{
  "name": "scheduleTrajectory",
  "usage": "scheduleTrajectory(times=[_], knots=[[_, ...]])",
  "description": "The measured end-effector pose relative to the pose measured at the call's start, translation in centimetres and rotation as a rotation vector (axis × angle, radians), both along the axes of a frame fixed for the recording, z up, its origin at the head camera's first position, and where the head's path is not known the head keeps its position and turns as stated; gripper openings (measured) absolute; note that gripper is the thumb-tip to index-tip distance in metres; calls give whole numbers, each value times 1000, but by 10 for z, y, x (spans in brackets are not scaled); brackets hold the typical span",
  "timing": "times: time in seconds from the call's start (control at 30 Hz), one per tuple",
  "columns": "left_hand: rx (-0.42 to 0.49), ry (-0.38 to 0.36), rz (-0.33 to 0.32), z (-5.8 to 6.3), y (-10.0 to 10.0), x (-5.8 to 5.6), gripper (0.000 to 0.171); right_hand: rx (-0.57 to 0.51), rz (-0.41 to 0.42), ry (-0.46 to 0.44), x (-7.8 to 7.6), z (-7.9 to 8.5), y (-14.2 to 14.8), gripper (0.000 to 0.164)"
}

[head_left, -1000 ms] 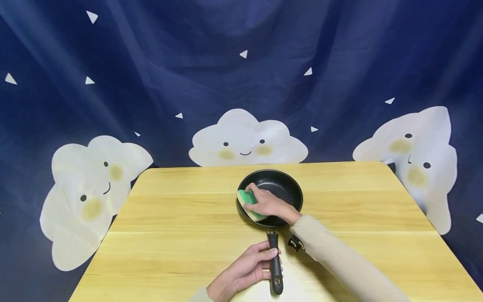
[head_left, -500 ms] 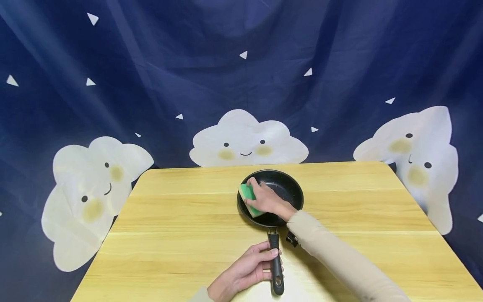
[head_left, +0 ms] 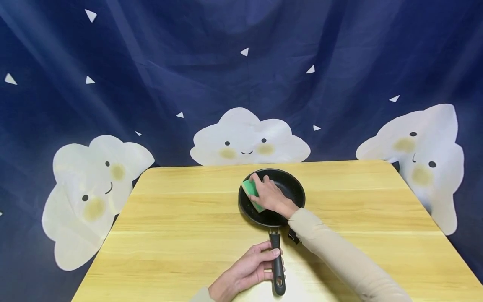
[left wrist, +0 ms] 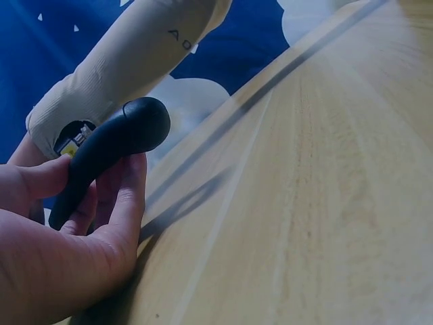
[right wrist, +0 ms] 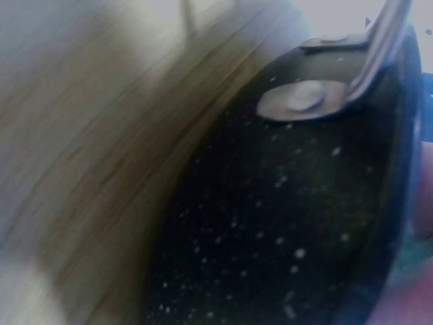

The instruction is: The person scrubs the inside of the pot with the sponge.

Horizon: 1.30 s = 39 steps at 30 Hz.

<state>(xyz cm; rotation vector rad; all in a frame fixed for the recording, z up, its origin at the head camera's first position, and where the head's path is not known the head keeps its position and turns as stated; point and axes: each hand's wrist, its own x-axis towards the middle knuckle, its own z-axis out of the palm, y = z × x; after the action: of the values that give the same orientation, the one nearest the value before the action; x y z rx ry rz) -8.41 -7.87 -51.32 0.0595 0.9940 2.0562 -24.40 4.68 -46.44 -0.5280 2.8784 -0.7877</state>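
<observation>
A black frying pan (head_left: 295, 193) sits near the far middle of the table, its handle (head_left: 278, 270) pointing towards me. My left hand (head_left: 249, 268) grips that handle, thumb on top and fingers beneath; the left wrist view shows the handle's rounded end (left wrist: 145, 125) beyond the thumb. Inside the pan, against its left side, my right hand (head_left: 272, 198) holds a green and pale sponge (head_left: 251, 189). The right wrist view is filled by the pan's speckled outer wall (right wrist: 270, 196) and riveted bracket (right wrist: 304, 98); a blurred sliver of sponge shows at its right edge.
The pale wooden table (head_left: 170, 235) extends around the pan. Behind it hangs a dark blue curtain (head_left: 211, 67) with clouds and white triangles. My right sleeve (head_left: 339, 251) crosses the table's right half, with a small black device (head_left: 292, 236) under the cuff.
My right hand has slid the sponge a little away from me and to the right along the pan's left side. The left hand keeps its grip on the handle, almost still.
</observation>
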Motion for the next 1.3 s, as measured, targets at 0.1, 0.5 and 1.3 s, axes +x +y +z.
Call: scheduleTrajectory(times=[0.1,0.5,1.3], knots=[[-2,2,7,0,0,0,28,18,-7,27,-1,-1,1,51],[-33,3,51,2,3,2,30,127,-20,167,-7,-8,13,47],[-62,-9,51,2,3,2,32,386,-42,263,8,-3,53,45]])
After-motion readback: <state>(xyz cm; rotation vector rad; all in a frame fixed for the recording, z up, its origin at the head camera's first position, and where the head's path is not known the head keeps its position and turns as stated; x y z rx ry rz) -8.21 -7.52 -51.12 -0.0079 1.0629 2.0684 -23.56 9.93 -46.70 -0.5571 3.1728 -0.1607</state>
